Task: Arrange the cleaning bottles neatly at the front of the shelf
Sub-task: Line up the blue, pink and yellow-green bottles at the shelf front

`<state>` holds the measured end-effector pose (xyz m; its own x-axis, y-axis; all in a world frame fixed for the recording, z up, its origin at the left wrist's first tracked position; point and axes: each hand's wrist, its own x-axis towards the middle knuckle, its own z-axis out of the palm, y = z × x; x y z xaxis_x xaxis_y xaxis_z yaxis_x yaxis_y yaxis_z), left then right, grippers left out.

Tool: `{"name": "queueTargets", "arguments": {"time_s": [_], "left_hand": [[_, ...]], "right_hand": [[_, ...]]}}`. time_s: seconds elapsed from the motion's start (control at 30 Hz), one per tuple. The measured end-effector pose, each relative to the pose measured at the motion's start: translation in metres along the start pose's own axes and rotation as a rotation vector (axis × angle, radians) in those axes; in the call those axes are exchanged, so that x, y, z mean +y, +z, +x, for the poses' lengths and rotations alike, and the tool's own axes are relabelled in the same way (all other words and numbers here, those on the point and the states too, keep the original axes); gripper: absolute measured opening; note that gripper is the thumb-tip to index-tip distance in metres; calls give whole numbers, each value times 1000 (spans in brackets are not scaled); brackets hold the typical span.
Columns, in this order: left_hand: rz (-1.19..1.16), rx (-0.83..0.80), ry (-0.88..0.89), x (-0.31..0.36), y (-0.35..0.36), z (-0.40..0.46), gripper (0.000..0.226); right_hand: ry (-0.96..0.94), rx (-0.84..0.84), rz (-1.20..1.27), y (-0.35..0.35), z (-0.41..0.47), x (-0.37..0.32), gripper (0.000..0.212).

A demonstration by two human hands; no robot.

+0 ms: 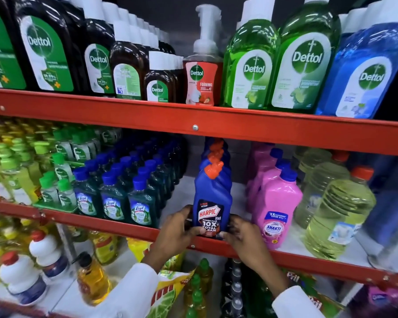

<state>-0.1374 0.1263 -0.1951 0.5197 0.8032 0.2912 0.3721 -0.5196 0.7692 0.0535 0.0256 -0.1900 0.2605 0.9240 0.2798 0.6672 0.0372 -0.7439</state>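
Note:
A blue Harpic bottle (213, 193) with an orange cap stands upright at the front edge of the middle shelf (216, 246). My left hand (178, 228) grips its lower left side and my right hand (244, 235) grips its lower right side. More blue Harpic bottles (214, 150) line up in a row behind it. Both arms wear white sleeves.
Dark green Lizol bottles (115, 203) stand left of the Harpic row, pink Shakti bottles (276, 203) right of it, then pale yellow ribbed bottles (336, 214). Dettol bottles (253, 65) fill the upper shelf. Bottles and pouches sit on the lower shelf.

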Motion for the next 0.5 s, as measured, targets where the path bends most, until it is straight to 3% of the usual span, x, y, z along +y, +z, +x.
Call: {"name": "queueTargets", "arguments": {"time_s": [0.27, 0.37, 0.43, 0.5], "left_hand": [[-20, 52, 9, 0, 0, -6, 58], [-155, 297, -57, 12, 7, -24, 70], [-190, 550, -59, 23, 20, -39, 52], [-122, 643, 78, 37, 41, -52, 33]], "right_hand": [[31, 1, 150, -1, -8, 0, 45], [23, 118, 205, -16, -37, 6, 41], [-1, 314, 168, -31, -61, 17, 27], [4, 514, 157, -50, -79, 32, 29]]}}
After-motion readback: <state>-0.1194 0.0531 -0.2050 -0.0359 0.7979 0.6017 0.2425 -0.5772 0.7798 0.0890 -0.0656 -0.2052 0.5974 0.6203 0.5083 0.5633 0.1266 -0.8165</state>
